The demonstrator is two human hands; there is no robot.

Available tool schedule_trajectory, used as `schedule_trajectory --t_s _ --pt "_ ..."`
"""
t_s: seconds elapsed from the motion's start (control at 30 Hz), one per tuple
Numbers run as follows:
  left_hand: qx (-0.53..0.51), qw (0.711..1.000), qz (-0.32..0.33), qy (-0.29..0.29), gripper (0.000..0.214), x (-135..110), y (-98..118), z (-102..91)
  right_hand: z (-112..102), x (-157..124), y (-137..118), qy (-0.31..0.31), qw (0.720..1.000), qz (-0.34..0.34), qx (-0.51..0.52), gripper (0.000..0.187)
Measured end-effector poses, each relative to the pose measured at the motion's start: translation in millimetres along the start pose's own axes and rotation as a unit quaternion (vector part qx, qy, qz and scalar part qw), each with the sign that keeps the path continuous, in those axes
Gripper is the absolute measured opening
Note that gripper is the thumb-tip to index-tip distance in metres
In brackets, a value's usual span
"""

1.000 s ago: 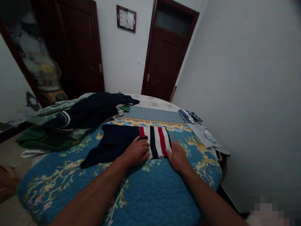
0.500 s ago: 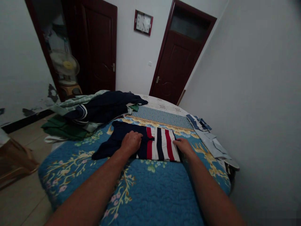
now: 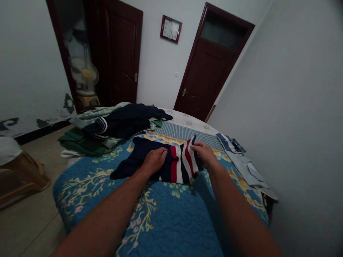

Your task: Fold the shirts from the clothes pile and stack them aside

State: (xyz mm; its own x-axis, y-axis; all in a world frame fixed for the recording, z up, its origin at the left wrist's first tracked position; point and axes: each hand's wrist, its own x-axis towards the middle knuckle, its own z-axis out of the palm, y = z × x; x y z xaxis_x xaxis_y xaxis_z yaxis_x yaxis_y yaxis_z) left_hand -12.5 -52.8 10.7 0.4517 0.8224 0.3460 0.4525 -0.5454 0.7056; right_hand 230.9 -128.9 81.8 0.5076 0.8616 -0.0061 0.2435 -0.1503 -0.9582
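A navy shirt with red, white and navy stripes [image 3: 175, 167] lies on the blue flowered quilt [image 3: 166, 221] of a bed. My left hand [image 3: 154, 159] presses down on the shirt's navy middle, fingers curled and together. My right hand [image 3: 203, 153] grips the striped right edge and lifts it off the quilt, folding it towards the left.
A heap of dark blue, green and checked clothes [image 3: 107, 126] lies at the bed's far left. Folded pale blue garments [image 3: 242, 162] sit along the right edge by the wall. A wooden stool [image 3: 18, 175] stands on the floor at left. Two dark doors and a fan are behind.
My right hand went from lying flat beside the striped edge to gripping it and raising it leftwards. My left hand slid a little left onto the navy part. The camera view shifted.
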Motion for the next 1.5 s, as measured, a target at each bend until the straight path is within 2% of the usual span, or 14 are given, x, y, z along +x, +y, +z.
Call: schedule_trajectory --t_s 0.1,0.2,0.3,0.37,0.43,0.53,0.63,0.73,0.83,1.07,1.17,1.27,1.37,1.5 --pt "-0.097 0.994 -0.052 -0.021 0.040 2 2 -3.3 34 -1 -9 -0.008 1.000 -0.010 -0.017 0.031" --pt "-0.186 0.973 -0.123 -0.054 0.047 4 0 -3.8 67 -5 -8 -0.032 0.999 -0.018 -0.019 0.032" --pt "-0.188 0.968 -0.157 -0.059 0.050 6 -5 -1.4 86 -10 1 -0.063 0.998 -0.019 -0.013 0.026" --pt "-0.123 0.980 -0.152 -0.037 0.050 7 -9 0.7 87 -12 10 -0.051 0.997 -0.036 -0.037 0.023" --pt "-0.061 0.988 -0.140 -0.024 0.058 6 -11 2.7 79 -12 20 0.000 0.992 -0.081 -0.099 0.025" --pt "-0.024 0.992 -0.124 -0.027 0.065 4 -11 4.7 64 -11 33 0.064 0.960 -0.176 -0.208 0.033" --pt "-0.010 0.995 -0.099 -0.013 0.061 1 -8 5.6 59 -12 42 0.057 0.923 -0.245 -0.291 0.045" --pt "-0.010 0.997 -0.082 -0.008 0.056 0 -7 5.9 70 -15 53 0.029 0.890 -0.283 -0.357 0.052" --pt "0.007 0.996 -0.083 -0.018 0.055 0 -10 6.2 85 -20 67 -0.002 0.869 -0.276 -0.410 0.058" --pt "0.105 0.989 -0.093 -0.050 0.054 -5 -6 -0.5 96 -30 79 -0.071 0.869 -0.203 -0.446 0.063" --pt "0.181 0.979 -0.090 -0.016 0.047 -10 5 -5.3 95 -31 73 -0.079 0.862 -0.202 -0.458 0.065" --pt "0.176 0.984 -0.006 0.031 0.043 -13 14 -1.8 95 -32 71 -0.082 0.858 -0.199 -0.466 0.065" --pt "0.154 0.985 0.077 -0.013 0.047 -16 15 12.2 95 -32 72 -0.087 0.854 -0.206 -0.471 0.061" --pt "0.211 0.973 0.044 -0.081 0.054 -25 7 29.0 94 -28 78 -0.088 0.857 -0.203 -0.465 0.058"
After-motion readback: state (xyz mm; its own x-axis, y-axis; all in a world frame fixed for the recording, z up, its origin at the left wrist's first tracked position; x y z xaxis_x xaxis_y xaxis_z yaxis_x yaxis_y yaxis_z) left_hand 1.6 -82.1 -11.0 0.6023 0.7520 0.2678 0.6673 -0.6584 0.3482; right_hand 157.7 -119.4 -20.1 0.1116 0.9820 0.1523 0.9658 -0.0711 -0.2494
